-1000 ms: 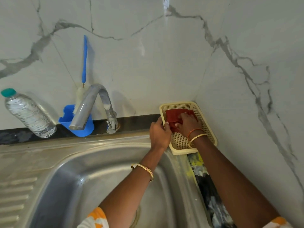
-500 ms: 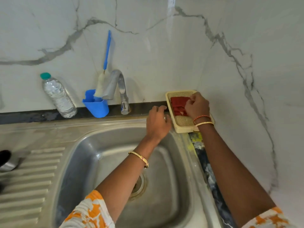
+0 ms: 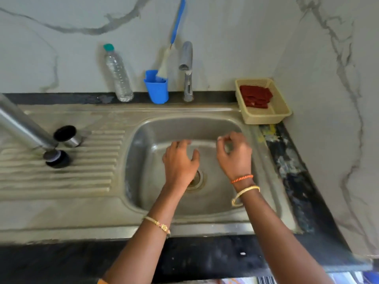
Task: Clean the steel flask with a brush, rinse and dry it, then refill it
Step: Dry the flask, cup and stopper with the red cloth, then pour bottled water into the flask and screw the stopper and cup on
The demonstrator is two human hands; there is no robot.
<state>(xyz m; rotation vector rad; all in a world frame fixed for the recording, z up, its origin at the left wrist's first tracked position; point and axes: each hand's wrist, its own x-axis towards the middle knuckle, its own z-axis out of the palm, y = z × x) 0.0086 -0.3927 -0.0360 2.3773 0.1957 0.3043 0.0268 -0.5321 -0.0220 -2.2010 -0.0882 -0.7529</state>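
Observation:
The steel flask stands on the ribbed drainboard at the far left, its upper part cut off by the frame edge. Beside it lie its steel cup lid and a black stopper. The brush, with a blue handle and white bristles, stands in a blue holder at the back wall. A plastic water bottle with a green cap stands left of the holder. My left hand and my right hand hover over the sink basin, fingers loosely spread, holding nothing.
The tap rises behind the basin, with no water running that I can see. A beige basket with a folded red cloth sits in the back right corner. Marble walls close the back and right. A dark counter edge runs in front.
Both hands have left the basket and the red cloth and drawn back over the basin. The view has pulled back and left, bringing the flask and its lids into sight.

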